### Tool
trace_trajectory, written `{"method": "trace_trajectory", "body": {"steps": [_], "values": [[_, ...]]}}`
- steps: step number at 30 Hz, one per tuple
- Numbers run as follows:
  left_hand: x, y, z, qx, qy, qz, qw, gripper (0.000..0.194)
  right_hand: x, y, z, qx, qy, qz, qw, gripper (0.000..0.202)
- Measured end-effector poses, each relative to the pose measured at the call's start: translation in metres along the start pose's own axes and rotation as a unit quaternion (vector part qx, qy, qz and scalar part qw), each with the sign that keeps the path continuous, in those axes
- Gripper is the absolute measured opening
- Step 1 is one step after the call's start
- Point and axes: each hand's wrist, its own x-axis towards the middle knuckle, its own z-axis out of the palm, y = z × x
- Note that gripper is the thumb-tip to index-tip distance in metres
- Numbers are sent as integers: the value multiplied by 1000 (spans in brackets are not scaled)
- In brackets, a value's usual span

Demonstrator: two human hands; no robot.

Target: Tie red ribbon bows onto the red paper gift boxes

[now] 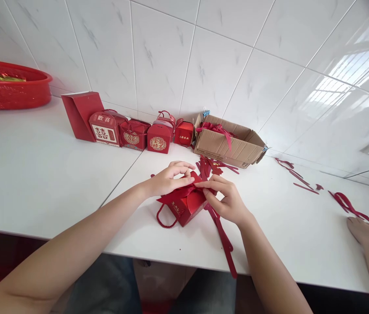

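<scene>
A small red gift box (189, 207) with a red ribbon (182, 193) across its top sits on the white table in front of me. My left hand (173, 178) is at the upper left of the box, thumb and fingers pinched on the ribbon. From the right, my right hand (225, 196) pinches the ribbon at the knot, fingers bent over the box's top. A twisted red cord handle (166, 220) loops out at the lower left of the box. Red ribbon strips (223, 235) lie beside and behind it, one hanging over the table's front edge.
Red boxes (106, 131) line the wall; a cardboard box (228, 148) of ribbons stands to their right. A red basket (14, 91) is far left. Ribbon scraps (302, 179) lie at right, near another person's hand (364, 231).
</scene>
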Motion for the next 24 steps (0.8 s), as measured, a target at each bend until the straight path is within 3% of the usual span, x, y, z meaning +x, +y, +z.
{"method": "trace_trajectory", "body": {"steps": [14,17,20,24], "values": [[-2,1,3,28,27,32,999,25,-1,-6,-4,-28,30,-22,999,32],[-3,2,4,35,37,41,998,24,-1,-7,-2,76,23,45,996,29],[-3,2,6,44,46,42,997,23,0,-11,-2,221,8,166,961,26],[-3,3,6,46,57,37,997,24,1,-14,-3,243,21,227,943,20]]}}
